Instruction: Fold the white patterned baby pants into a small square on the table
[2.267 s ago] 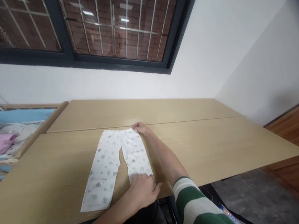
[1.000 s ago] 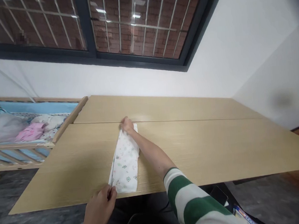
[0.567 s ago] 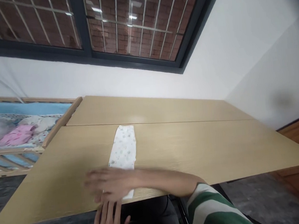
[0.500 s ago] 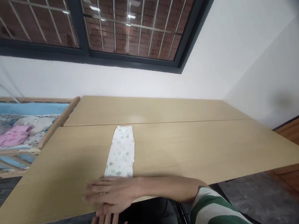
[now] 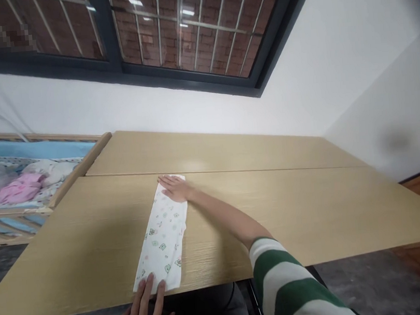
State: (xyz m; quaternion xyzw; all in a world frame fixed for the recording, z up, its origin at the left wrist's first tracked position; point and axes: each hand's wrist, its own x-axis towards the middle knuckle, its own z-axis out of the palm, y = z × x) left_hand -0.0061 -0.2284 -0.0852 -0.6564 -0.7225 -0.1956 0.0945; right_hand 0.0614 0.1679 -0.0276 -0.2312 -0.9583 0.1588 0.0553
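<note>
The small white pants (image 5: 163, 229) lie on the wooden table (image 5: 272, 206) as one long narrow strip, printed with little green and dark figures, running from near the table's seam down to its front edge, left of the middle. The right hand (image 5: 176, 188) rests flat across the far end of the cloth, fingers straight and close together, gripping nothing. The left hand (image 5: 143, 306) is at the near end, its fingers loosely spread with the tips on the cloth and the palm off the front edge; it is not clenched on anything either. A green-and-white striped sleeve (image 5: 288, 277) covers the upper part of the right arm. To the left, beside the table, stands a crib (image 5: 93, 154) with a pink cloth (image 5: 19, 188) in it, and a barred window (image 5: 185, 33) is set in the white wall (image 5: 206, 104) behind
</note>
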